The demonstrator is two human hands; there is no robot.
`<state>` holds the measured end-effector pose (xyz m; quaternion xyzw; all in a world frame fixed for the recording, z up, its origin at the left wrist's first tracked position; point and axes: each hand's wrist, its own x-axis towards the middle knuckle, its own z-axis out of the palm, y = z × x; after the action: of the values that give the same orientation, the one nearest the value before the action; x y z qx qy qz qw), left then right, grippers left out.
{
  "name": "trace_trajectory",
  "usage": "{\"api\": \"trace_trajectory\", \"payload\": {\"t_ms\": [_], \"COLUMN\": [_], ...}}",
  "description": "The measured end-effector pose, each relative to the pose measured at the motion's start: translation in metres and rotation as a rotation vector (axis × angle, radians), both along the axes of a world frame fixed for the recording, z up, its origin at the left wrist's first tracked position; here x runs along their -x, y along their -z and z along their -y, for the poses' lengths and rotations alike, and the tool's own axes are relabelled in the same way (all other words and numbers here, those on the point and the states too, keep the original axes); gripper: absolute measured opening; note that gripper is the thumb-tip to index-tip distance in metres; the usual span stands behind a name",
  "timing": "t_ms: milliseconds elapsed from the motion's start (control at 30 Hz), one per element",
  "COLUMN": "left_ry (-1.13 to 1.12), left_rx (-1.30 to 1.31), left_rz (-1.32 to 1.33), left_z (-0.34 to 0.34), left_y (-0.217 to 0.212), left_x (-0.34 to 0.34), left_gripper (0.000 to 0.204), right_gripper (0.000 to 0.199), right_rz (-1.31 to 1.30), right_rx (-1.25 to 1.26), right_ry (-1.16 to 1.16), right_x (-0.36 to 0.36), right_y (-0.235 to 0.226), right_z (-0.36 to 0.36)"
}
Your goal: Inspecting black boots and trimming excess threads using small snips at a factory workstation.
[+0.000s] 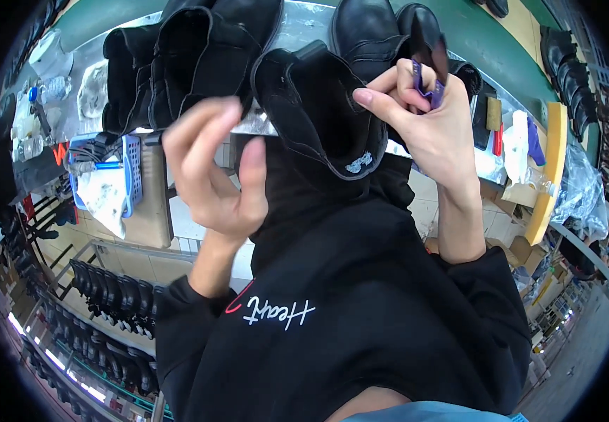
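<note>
A black ankle boot [287, 116] stands at the bench's near edge, its opening turned toward me and a pale printed patch showing inside its rim. My left hand [213, 169] is raised to the left of this boot, slightly blurred, with its fingers apart and nothing in them. On the boot's right side, my right hand [424, 116] has its fingers around the purple handles of a pair of scissors [419, 76], whose dark blades point away from me. The right thumb and fingertips are close to the boot's upper edge; whether they touch it I cannot tell.
More black boots [209, 60] stand at the left and beyond on the bench. A blue basket [134, 172] with a white cloth hangs low left. A red marker-like stick [499, 139] and a yellow curved edge [549, 172] are right. Racks of boots [118, 288] fill the lower left.
</note>
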<state>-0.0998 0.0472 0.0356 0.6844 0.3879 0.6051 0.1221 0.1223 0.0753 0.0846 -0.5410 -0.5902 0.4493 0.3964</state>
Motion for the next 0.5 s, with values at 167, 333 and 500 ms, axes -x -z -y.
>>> {"api": "trace_trajectory", "payload": {"t_ms": [167,333,500], "left_ry": [0.575,0.844,0.916], "left_rx": [0.316,0.364,0.317], "left_rz": [-0.24,-0.509,-0.754], "left_z": [-0.061,-0.089,-0.101], "left_y": [-0.061,-0.069,-0.067], "left_x": [-0.008,-0.011,-0.023], "left_gripper": [0.028,0.023,0.021], "right_gripper": [0.032,0.05,0.014], "right_rz": [0.053,0.123,0.272], "right_rx": [-0.031,-0.147,-0.286], "right_ry": [0.006,-0.058,-0.153], "right_x": [0.006,0.007,-0.001], "right_y": [-0.004,-0.011,-0.001], "right_z": [0.012,0.021,0.018]}}
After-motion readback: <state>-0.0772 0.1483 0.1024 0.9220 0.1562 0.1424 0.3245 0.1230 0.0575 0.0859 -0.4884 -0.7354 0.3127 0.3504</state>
